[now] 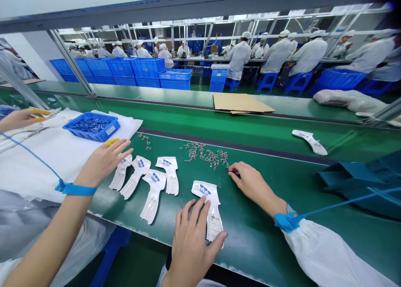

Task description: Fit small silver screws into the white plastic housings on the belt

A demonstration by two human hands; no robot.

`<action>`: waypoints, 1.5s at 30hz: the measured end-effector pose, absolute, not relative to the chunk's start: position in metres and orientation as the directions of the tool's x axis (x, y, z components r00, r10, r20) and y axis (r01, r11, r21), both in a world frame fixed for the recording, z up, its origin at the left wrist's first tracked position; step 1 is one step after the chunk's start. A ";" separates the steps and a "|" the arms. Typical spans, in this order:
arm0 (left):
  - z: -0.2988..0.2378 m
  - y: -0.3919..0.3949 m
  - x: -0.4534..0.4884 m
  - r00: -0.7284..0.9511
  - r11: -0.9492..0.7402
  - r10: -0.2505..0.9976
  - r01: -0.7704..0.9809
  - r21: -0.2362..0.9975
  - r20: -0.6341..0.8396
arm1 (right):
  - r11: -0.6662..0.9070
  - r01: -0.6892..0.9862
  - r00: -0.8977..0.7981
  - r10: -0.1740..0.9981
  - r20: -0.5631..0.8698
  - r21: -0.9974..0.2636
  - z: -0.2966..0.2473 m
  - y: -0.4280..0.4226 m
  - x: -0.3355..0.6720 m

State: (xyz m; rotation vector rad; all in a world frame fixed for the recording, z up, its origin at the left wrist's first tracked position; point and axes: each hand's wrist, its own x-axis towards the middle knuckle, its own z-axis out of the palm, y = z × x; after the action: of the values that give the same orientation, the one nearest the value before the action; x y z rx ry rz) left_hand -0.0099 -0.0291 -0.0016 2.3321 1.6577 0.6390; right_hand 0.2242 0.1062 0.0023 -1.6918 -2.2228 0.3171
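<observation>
My left hand rests over a white pistol-shaped plastic shell half, its fingers on one edge and its thumb on the other. Blue pieces sit in the shell's upper end, and small metal parts show in its handle. My right hand is at the right edge of a scatter of small metal parts, thumb and forefinger drawn together. Whatever is between those fingertips is too small to make out. Several similar white shells lie to the left, also with blue pieces inside.
At left, a co-worker's hand with a yellow-handled tool reaches above the shells. A blue tray of blue pieces stands on white sheeting. Another white shell lies at far right, near dark green folded material. Cardboard lies beyond.
</observation>
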 end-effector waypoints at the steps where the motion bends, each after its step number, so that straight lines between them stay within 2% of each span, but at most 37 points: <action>1: -0.001 -0.029 -0.010 0.273 -0.347 0.934 0.845 0.406 0.230 | 0.272 0.887 -0.243 0.962 0.124 -0.373 0.002 0.106 0.225; 6: 0.000 -0.030 -0.009 0.272 -0.352 0.930 0.848 0.395 0.245 | 0.290 0.859 -0.267 0.957 0.114 -0.421 0.005 0.105 0.229; 10: 0.000 -0.031 -0.010 0.280 -0.365 0.925 0.843 0.395 0.255 | 0.206 0.823 -0.204 0.977 0.062 -0.530 0.017 0.101 0.229; 13: 0.000 -0.031 -0.010 0.273 -0.360 0.928 0.835 0.417 0.254 | 0.138 0.757 -0.194 0.981 -0.018 -0.639 0.029 0.090 0.228; 16: 0.001 -0.032 -0.008 0.278 -0.367 0.927 0.815 0.448 0.252 | 0.062 0.656 -0.254 0.957 -0.143 -0.752 0.038 0.070 0.220; 20: 0.003 -0.031 -0.006 0.292 -0.385 0.920 0.801 0.458 0.263 | 0.014 0.584 -0.350 0.907 -0.236 -0.811 0.046 0.040 0.200; 24: 0.005 -0.032 -0.006 0.289 -0.388 0.918 0.798 0.462 0.271 | 0.047 0.589 -0.411 0.877 -0.249 -0.807 0.050 0.021 0.180; 29: 0.002 -0.033 -0.005 0.288 -0.389 0.917 0.795 0.466 0.276 | 0.125 0.659 -0.400 0.893 -0.205 -0.742 0.046 0.011 0.170; 35: -0.002 -0.032 -0.004 0.289 -0.402 0.911 0.783 0.475 0.295 | 0.114 0.677 -0.344 0.922 -0.176 -0.727 0.040 0.004 0.169; 45: -0.002 -0.032 -0.003 0.265 -0.400 0.910 0.767 0.502 0.320 | 0.107 0.686 -0.343 0.920 -0.190 -0.719 0.040 -0.001 0.168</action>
State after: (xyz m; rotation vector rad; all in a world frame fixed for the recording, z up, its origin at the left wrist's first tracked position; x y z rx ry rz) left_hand -0.0035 -0.0320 -0.0024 2.2906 1.5551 0.8391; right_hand 0.1676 -0.0015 0.0397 -1.5808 -2.0848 1.0792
